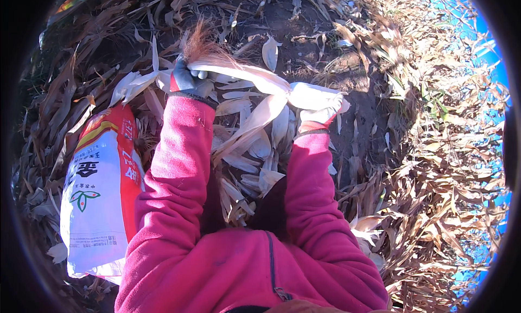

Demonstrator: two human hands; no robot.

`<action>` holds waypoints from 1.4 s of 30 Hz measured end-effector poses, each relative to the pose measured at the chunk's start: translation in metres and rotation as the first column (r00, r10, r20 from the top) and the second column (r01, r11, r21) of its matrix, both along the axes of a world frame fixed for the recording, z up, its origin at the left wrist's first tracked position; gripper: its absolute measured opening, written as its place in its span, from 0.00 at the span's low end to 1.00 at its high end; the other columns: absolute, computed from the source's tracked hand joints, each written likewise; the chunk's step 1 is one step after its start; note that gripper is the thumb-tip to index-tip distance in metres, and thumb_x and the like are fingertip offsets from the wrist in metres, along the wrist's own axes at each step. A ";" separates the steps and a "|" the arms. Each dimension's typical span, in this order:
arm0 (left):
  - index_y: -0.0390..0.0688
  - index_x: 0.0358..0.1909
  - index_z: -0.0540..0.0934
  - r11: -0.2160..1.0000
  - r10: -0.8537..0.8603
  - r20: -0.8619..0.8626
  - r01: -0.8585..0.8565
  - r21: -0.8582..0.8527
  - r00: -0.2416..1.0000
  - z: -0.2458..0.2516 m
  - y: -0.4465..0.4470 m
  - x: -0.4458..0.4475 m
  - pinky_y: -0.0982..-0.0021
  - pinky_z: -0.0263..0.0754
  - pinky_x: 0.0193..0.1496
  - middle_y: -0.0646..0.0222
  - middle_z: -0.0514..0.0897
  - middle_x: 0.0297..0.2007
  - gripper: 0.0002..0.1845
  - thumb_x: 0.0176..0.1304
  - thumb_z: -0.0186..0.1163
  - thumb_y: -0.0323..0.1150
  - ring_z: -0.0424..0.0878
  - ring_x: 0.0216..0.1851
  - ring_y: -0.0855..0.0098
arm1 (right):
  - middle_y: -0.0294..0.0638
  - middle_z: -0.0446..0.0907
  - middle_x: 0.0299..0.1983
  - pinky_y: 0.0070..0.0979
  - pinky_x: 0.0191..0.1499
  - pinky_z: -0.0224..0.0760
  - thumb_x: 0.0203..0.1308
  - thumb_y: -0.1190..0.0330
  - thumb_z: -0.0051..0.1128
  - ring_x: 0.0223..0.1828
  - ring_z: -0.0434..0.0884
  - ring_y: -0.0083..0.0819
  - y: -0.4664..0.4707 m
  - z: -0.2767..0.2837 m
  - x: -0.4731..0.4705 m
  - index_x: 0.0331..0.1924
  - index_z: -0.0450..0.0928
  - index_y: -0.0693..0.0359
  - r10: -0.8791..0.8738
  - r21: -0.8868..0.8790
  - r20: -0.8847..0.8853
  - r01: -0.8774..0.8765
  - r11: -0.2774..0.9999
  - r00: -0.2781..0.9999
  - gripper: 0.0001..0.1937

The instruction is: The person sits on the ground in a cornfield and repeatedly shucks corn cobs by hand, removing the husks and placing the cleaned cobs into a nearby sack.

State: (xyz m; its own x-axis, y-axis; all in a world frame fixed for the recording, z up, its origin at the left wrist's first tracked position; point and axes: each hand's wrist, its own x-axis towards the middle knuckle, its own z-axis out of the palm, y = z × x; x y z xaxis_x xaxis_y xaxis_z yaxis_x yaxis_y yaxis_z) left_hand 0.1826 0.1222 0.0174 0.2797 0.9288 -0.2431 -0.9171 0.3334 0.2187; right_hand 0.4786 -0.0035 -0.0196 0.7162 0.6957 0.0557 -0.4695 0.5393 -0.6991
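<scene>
My left hand, in a grey and red work glove, grips the tip end of a pale dry corn husk. Reddish-brown corn silk fans out above those fingers. The husk stretches across to my right hand, whose pale glove with a red cuff is closed around the thicker husk-covered end. One peeled husk leaf hangs down between my hands towards my legs. No kernels show, so I cannot tell whether an ear lies inside the husk.
A printed red and white woven sack stands beside my left arm. Loose husk leaves lie between my legs. Dry corn stalks and leaves are heaped along the right, with more litter at left. Bare soil shows ahead.
</scene>
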 end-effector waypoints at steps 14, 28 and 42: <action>0.38 0.59 0.70 0.601 0.344 -0.559 0.281 0.749 0.754 0.009 -0.052 0.071 0.70 0.75 0.48 0.63 0.81 0.45 0.31 0.52 0.70 0.30 0.81 0.42 0.71 | 0.41 0.79 0.47 0.26 0.47 0.73 0.50 0.60 0.68 0.44 0.80 0.29 -0.022 0.012 -0.010 0.56 0.71 0.66 0.279 -0.204 0.432 -0.209 0.957 0.857 0.30; 0.43 0.37 0.79 0.548 0.707 -0.699 0.539 0.640 0.112 -0.002 -0.066 0.082 0.57 0.73 0.32 0.52 0.81 0.26 0.08 0.57 0.61 0.35 0.80 0.32 0.48 | 0.41 0.79 0.47 0.29 0.50 0.71 0.52 0.56 0.64 0.48 0.79 0.29 -0.029 0.012 -0.022 0.53 0.73 0.67 0.370 -0.302 0.694 -0.217 0.928 0.617 0.29; 0.46 0.40 0.83 0.831 0.320 -0.866 0.552 0.062 -0.384 -0.074 0.013 0.041 0.59 0.72 0.51 0.55 0.84 0.39 0.17 0.57 0.57 0.47 0.79 0.47 0.52 | 0.52 0.75 0.52 0.42 0.61 0.66 0.62 0.58 0.52 0.54 0.76 0.44 -0.035 0.043 -0.011 0.56 0.67 0.71 -0.046 0.222 0.307 -0.025 0.975 0.950 0.25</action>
